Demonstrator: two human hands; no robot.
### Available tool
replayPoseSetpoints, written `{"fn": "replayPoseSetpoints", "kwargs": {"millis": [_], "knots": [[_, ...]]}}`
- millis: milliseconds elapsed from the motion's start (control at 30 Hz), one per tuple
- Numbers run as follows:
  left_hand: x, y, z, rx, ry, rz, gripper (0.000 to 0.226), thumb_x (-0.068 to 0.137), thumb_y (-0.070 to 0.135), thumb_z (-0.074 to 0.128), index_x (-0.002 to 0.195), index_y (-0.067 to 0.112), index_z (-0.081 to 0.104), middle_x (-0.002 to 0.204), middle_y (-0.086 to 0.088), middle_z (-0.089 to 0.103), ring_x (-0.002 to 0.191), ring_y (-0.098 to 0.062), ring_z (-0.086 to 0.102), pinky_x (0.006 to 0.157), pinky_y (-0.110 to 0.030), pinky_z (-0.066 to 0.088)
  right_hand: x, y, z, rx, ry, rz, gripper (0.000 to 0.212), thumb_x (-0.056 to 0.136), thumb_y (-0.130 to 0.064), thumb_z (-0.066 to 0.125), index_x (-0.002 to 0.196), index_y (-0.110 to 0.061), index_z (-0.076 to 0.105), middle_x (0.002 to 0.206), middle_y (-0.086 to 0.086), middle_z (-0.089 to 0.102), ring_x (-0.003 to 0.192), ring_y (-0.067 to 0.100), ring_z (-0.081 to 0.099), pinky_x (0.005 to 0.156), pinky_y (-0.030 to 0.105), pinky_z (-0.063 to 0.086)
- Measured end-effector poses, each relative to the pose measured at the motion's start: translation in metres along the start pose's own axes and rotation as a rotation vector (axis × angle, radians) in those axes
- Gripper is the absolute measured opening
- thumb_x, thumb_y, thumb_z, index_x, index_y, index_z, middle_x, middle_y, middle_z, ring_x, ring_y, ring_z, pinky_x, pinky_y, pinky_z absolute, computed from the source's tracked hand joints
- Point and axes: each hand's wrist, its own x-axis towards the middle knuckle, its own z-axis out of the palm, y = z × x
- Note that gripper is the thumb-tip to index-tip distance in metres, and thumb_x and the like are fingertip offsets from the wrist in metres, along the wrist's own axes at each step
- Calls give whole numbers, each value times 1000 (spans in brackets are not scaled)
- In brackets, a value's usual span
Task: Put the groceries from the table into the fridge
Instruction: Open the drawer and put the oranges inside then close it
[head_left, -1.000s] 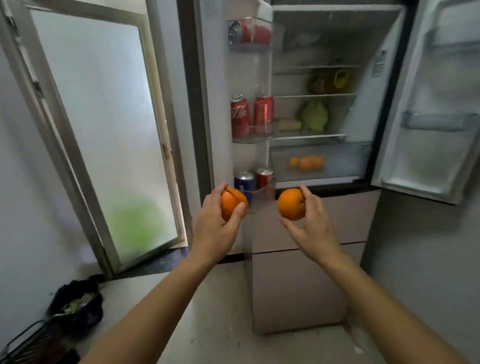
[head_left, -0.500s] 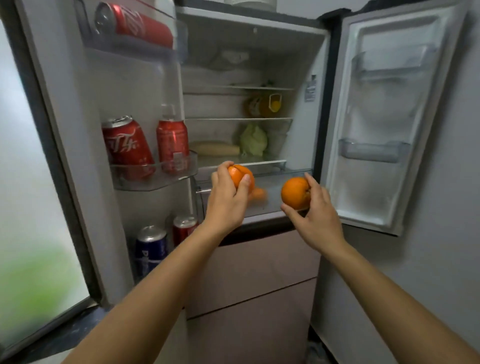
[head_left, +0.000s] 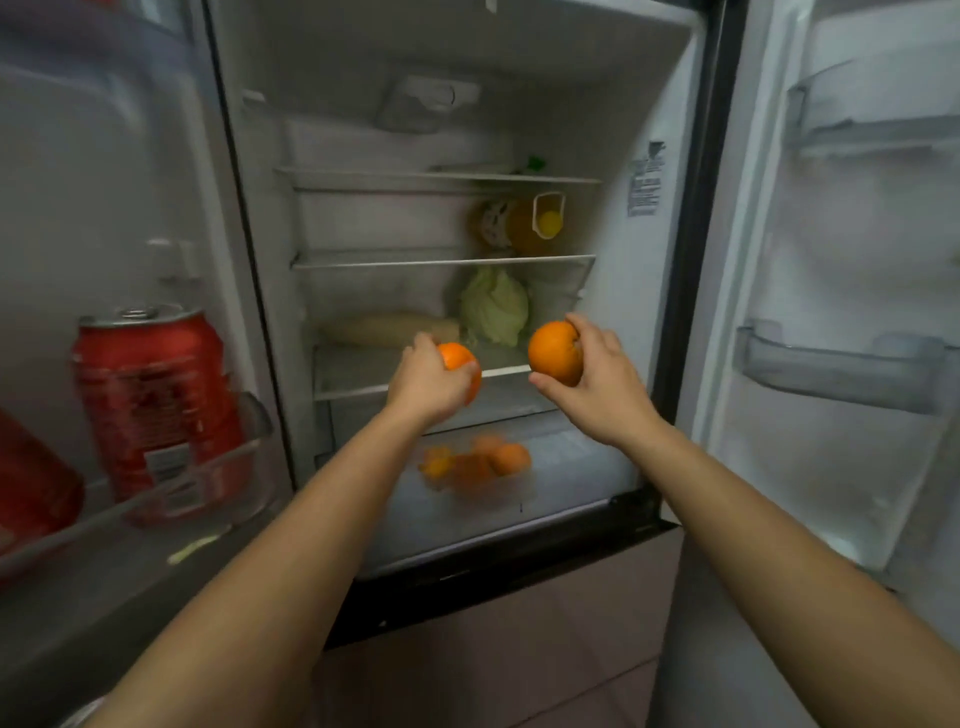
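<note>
Oranges: two are carried at the middle of the frame, in front of the open fridge (head_left: 363, 104) and level with its lowest glass shelf (head_left: 358, 387).
Left orange (head_left: 460, 358): it is gripped by the left hand (head_left: 426, 384), whose fingers (head_left: 415, 345) are curled over it, so only part of the fruit is seen.
Right orange (head_left: 555, 352): it is gripped from the side by the right hand (head_left: 602, 384), with the fingers (head_left: 587, 327) wrapped over the top and the thumb underneath.
Likely destination: the crisper drawer (head_left: 571, 467), lower centre, where stored oranges (head_left: 511, 458) are already seen, though blurred.
Doing it well: the drawer is best checked first, since it cannot be told whether it is pulled out. If it is shut, one fruit would have to be set down or both taken in one hand. Each fruit is better lowered in than dropped, and placed beside the stored ones so that nothing rolls.
In the way: the glass shelf lies just above the drawer, and the hands would have to be brought under its front edge.
Behind the hands: a cabbage (head_left: 493, 306) and a pale long vegetable (head_left: 389, 328) lie on that shelf.
Upper shelf: a jug of yellow liquid (head_left: 524, 226) is stored there.
Left door: a red can (head_left: 156, 405) stands in a door bin at lower left.
Right door: a door bin (head_left: 831, 374) is seen at right.
</note>
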Motion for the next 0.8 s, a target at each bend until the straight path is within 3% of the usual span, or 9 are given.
{"fn": "replayPoseSetpoints", "kwargs": {"millis": [100,233,367,467,600,733,800], "knots": [[34,-20,10,164,-92,-116,63,82,44,74,123,5,47,121,-16,56,112,-36,58,88,-39,53,48,26,19,-80,-165,-4,91,83,-52,75,155,-21,28,147,14,41,129,33,50,108,42,42],[65,-48,23,367,-324,-231,37,85,36,72,104,5,62,97,-11,67,81,-25,65,66,-31,54,108,58,49,-235,-399,-36,95,74,-60,79,150,-23,37,145,12,49,128,33,51,104,45,46],[89,-71,38,618,-681,-360,35,82,32,76,104,5,76,98,-12,76,89,-25,75,80,-41,62,147,80,79,-419,-645,-45,88,68,-64,80,139,-21,50,135,5,58,119,29,58,96,40,51],[99,-79,46,788,-851,-371,41,82,34,77,112,7,73,108,-10,75,99,-23,73,85,-39,60,159,92,98,-492,-806,-34,67,72,-52,82,124,-17,58,117,5,62,99,25,65,83,38,60],[110,-99,60,854,-873,-384,35,90,24,67,121,6,67,120,-14,69,106,-30,69,88,-40,58,167,112,127,-564,-912,-37,49,77,-32,72,122,-14,66,110,9,69,78,24,71,78,39,63],[111,-99,66,849,-779,-323,32,93,18,62,123,7,65,123,-12,67,108,-29,67,85,-35,53,168,126,152,-650,-1126,-20,67,74,-43,81,133,-16,63,133,6,65,115,26,66,100,40,53],[110,-99,67,843,-778,-308,33,94,18,62,126,8,64,125,-11,65,112,-28,64,83,-32,49,167,127,156,-669,-1141,-21,74,70,-45,83,135,-16,61,136,5,63,119,25,64,102,42,52]]}}
